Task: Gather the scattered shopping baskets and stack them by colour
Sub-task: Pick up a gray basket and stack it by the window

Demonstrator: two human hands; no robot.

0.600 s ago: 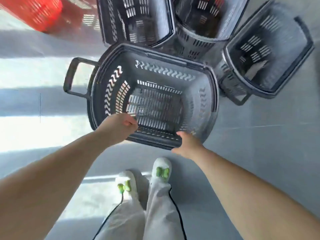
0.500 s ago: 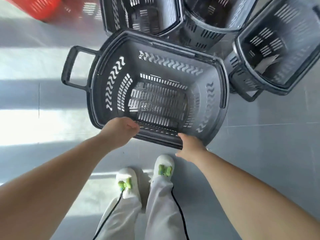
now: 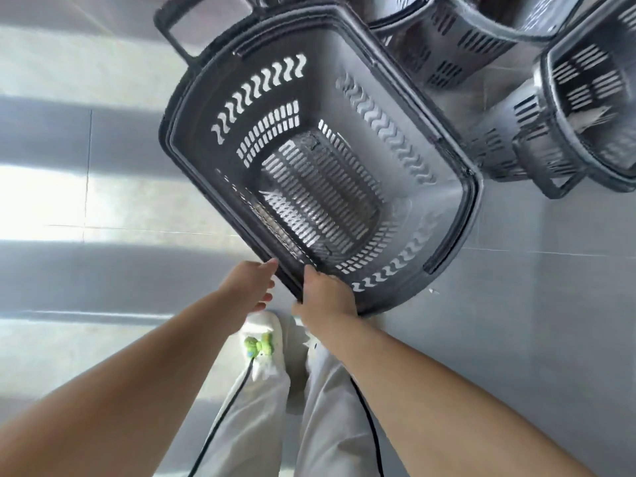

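Note:
A large grey shopping basket [image 3: 444,187] fills the middle of the head view, turned diagonally with its open top toward me and its loop handle at the upper left. My right hand [image 3: 325,296] grips its near rim, fingers curled over the edge. Beside it, my left hand [image 3: 253,287] touches the rim's outer side with loosely extended fingers. More grey baskets lie behind: one [image 3: 475,32] at the top and one [image 3: 585,108] at the right edge.
Pale grey floor tiles [image 3: 533,304] stretch to the right, with bright sunlit bands on the left. My white shoe with a green bow [image 3: 261,342] and light trouser legs stand directly below the basket. A thin black cable hangs along my legs.
The held basket has swung round so its handle now points up-left. My two hands have come close together on the near rim. The red basket at top left has left the view.

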